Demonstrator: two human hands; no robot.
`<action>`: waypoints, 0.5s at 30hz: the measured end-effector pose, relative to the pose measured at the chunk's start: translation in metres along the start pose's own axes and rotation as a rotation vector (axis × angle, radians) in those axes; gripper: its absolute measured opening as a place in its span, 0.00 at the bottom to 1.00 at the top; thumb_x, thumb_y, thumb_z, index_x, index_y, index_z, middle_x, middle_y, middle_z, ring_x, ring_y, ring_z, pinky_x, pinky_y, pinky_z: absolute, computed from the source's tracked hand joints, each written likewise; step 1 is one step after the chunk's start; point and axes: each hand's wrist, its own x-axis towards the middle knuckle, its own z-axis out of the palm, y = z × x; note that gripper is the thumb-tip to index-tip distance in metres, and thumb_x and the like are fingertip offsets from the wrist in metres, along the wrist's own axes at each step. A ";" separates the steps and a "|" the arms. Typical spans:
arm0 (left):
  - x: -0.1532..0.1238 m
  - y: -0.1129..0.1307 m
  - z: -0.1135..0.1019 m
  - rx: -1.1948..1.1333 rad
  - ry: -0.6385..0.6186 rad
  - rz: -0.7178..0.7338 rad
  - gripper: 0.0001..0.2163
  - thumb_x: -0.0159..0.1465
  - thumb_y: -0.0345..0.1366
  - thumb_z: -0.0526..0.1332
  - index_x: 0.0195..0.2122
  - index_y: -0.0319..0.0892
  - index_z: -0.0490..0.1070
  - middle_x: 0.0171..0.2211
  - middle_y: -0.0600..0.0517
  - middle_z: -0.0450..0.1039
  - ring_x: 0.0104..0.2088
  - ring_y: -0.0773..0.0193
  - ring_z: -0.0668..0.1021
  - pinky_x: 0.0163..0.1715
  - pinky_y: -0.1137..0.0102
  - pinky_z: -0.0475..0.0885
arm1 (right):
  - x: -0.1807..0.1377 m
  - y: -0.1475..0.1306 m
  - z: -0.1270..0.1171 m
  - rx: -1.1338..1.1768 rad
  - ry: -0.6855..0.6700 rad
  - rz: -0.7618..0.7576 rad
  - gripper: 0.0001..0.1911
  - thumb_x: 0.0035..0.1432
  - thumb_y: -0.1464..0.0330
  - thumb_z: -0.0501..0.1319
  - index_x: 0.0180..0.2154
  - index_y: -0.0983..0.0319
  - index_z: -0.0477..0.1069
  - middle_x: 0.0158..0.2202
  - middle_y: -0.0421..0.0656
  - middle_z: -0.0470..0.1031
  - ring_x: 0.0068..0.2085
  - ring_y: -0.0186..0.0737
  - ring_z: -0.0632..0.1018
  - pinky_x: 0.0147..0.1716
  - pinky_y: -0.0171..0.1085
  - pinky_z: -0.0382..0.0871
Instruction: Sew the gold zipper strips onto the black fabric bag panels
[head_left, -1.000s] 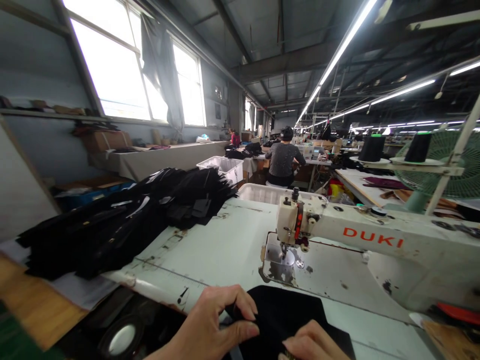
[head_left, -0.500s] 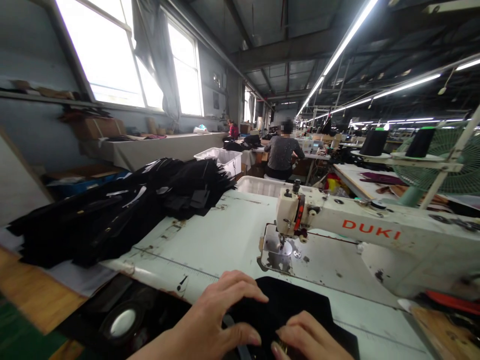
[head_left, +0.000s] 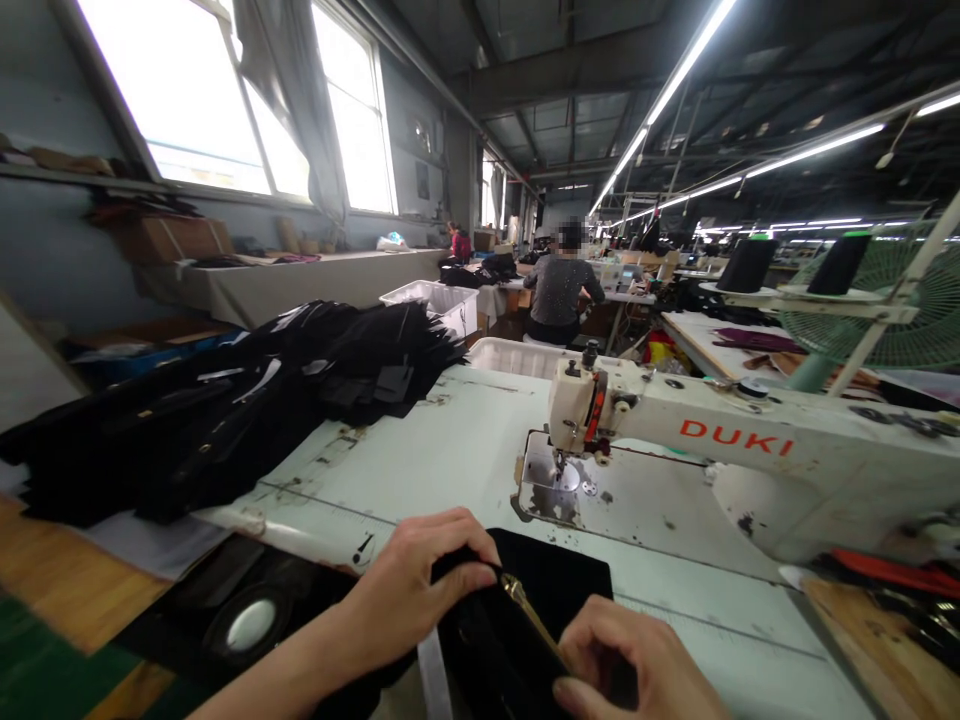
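My left hand (head_left: 416, 590) is closed in a pinch on the near left edge of a black fabric piece (head_left: 559, 580) that lies on the sewing table (head_left: 442, 470). A gold zipper (head_left: 529, 615) runs along the piece between my hands. My right hand (head_left: 637, 665) is curled over the fabric's near right part, at the zipper's lower end. Both hands sit in front of the needle plate (head_left: 551, 485) of the white DUKI sewing machine (head_left: 735, 455).
A big heap of black cut pieces (head_left: 225, 400) covers the table's left side. White bins (head_left: 439, 305) stand beyond it. A person (head_left: 562, 295) sits with their back to me at another station. Thread cones (head_left: 750, 265) and a green fan (head_left: 900, 320) are at right.
My left hand has gone from lying flat on the fabric to pinching its edge and lifting it. The zipper now shows between my hands. The view has tilted down a little.
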 end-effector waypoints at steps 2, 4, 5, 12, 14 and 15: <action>0.003 0.000 -0.007 0.027 -0.017 -0.054 0.07 0.65 0.35 0.60 0.31 0.41 0.74 0.30 0.54 0.75 0.32 0.65 0.76 0.36 0.74 0.67 | 0.003 -0.004 -0.004 0.033 -0.009 0.041 0.07 0.44 0.78 0.60 0.24 0.60 0.67 0.26 0.33 0.70 0.27 0.29 0.71 0.27 0.27 0.62; 0.006 -0.002 -0.011 0.064 -0.014 -0.105 0.09 0.65 0.39 0.59 0.32 0.42 0.74 0.30 0.54 0.75 0.32 0.63 0.75 0.37 0.73 0.68 | 0.007 -0.008 -0.007 0.107 -0.033 0.071 0.08 0.42 0.78 0.61 0.24 0.60 0.66 0.25 0.33 0.69 0.28 0.29 0.69 0.28 0.28 0.61; 0.006 -0.003 -0.012 0.080 -0.007 -0.121 0.10 0.66 0.40 0.58 0.32 0.42 0.74 0.29 0.54 0.75 0.32 0.63 0.75 0.37 0.72 0.68 | 0.010 -0.009 -0.008 0.168 -0.067 0.096 0.08 0.43 0.78 0.62 0.24 0.60 0.66 0.25 0.32 0.68 0.28 0.29 0.69 0.28 0.28 0.60; 0.006 -0.026 -0.022 0.070 0.003 -0.177 0.12 0.63 0.47 0.62 0.31 0.44 0.75 0.28 0.54 0.75 0.29 0.61 0.75 0.30 0.75 0.68 | 0.021 -0.019 -0.028 0.272 -0.175 0.187 0.06 0.47 0.74 0.66 0.26 0.61 0.70 0.20 0.30 0.67 0.23 0.26 0.66 0.22 0.26 0.56; 0.006 -0.029 -0.026 0.034 0.015 -0.216 0.14 0.61 0.50 0.63 0.30 0.44 0.75 0.28 0.54 0.74 0.29 0.61 0.75 0.29 0.76 0.68 | 0.022 -0.023 -0.032 0.199 -0.162 0.133 0.10 0.46 0.73 0.69 0.23 0.61 0.67 0.19 0.29 0.63 0.22 0.25 0.64 0.20 0.26 0.52; 0.006 -0.030 -0.026 0.011 0.031 -0.238 0.14 0.60 0.51 0.63 0.30 0.44 0.75 0.28 0.53 0.74 0.30 0.61 0.74 0.29 0.76 0.68 | 0.023 -0.025 -0.033 0.167 -0.158 0.107 0.13 0.45 0.72 0.70 0.22 0.61 0.65 0.18 0.28 0.62 0.22 0.25 0.62 0.20 0.26 0.51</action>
